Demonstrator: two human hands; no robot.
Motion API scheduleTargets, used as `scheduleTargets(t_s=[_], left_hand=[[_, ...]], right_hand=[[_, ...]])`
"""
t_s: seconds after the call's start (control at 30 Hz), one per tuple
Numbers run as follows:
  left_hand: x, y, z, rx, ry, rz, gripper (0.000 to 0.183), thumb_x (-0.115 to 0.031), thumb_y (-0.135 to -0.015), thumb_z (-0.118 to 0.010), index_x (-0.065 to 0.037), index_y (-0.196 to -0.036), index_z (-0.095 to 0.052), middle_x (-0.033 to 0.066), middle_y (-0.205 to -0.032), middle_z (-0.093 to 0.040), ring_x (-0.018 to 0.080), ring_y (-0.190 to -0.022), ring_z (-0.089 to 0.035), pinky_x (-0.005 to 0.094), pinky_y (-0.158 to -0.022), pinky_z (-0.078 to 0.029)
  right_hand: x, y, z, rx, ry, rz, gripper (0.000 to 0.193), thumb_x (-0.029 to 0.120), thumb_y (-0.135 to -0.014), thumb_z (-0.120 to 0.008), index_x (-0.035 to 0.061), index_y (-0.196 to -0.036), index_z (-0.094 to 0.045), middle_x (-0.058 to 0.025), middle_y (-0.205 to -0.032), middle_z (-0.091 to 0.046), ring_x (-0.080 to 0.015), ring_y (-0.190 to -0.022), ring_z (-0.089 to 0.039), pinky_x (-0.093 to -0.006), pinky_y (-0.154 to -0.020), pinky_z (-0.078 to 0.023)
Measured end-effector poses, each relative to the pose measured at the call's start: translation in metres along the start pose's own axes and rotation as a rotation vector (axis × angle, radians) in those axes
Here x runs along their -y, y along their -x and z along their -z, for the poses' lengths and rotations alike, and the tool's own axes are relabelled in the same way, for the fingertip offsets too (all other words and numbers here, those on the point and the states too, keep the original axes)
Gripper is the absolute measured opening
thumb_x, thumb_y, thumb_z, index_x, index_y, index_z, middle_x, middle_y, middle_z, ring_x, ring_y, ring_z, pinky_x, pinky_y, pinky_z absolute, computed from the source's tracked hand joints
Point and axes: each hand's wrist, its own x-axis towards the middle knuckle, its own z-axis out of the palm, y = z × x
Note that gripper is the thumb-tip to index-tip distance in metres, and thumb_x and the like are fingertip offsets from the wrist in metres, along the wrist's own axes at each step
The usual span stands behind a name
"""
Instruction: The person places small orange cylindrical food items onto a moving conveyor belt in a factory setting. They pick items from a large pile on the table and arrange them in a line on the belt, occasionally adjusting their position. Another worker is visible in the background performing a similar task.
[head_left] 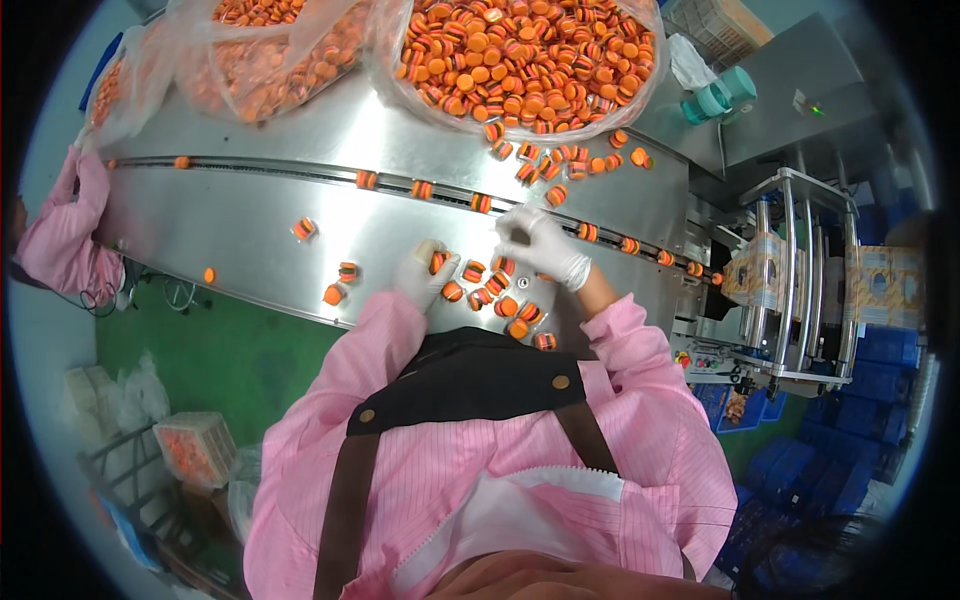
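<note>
My gloved left hand (420,274) is at the near side of the steel table, its fingers closed on a small burger-shaped candy (438,262) with orange ends and dark and red layers. My gloved right hand (545,246) reaches over the narrow conveyor track (330,176), fingers curved with a gap between thumb and forefinger and nothing visible between them. Just past its fingertips a candy (481,203) sits on the track. More candies are spaced along the track. Several loose wrapped candies (496,284) lie between and below my hands.
A large clear bag (530,60) heaped with candies stands across the track, with another filled bag (270,70) to its left. At right the track enters a wrapping machine (790,280) with printed film. A co-worker's pink sleeve (70,230) shows far left. A teal cup (707,103) stands back right.
</note>
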Motion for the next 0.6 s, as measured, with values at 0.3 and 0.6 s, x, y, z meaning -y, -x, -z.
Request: scheduleTargets(t_s=[0.3,0.6], left_hand=[[0.013,0.000,-0.006,-0.054,-0.002,-0.054,0.029,-0.031,-0.081,-0.071,-0.006,-0.092,-0.062,0.0144,-0.080,-0.064,0.0332,-0.074,-0.063,0.0406,-0.066,-0.050],[0.012,0.001,-0.004,-0.070,0.032,-0.094,0.025,-0.027,-0.081,-0.072,-0.007,-0.094,-0.064,0.0117,-0.089,-0.065,0.0309,-0.080,-0.063,0.0383,-0.069,-0.050]], right_hand=[[-0.077,-0.102,0.096,-0.743,0.271,-0.246,0.060,0.032,-0.073,-0.075,0.0060,-0.123,-0.053,-0.0235,-0.113,-0.049,-0.0343,-0.099,-0.055,-0.0395,-0.089,-0.046],[-0.097,-0.151,0.120,-0.642,0.295,-0.592,0.050,0.034,-0.084,-0.063,0.0066,-0.124,-0.050,-0.0254,-0.110,-0.060,-0.0390,-0.101,-0.060,-0.0442,-0.089,-0.047]])
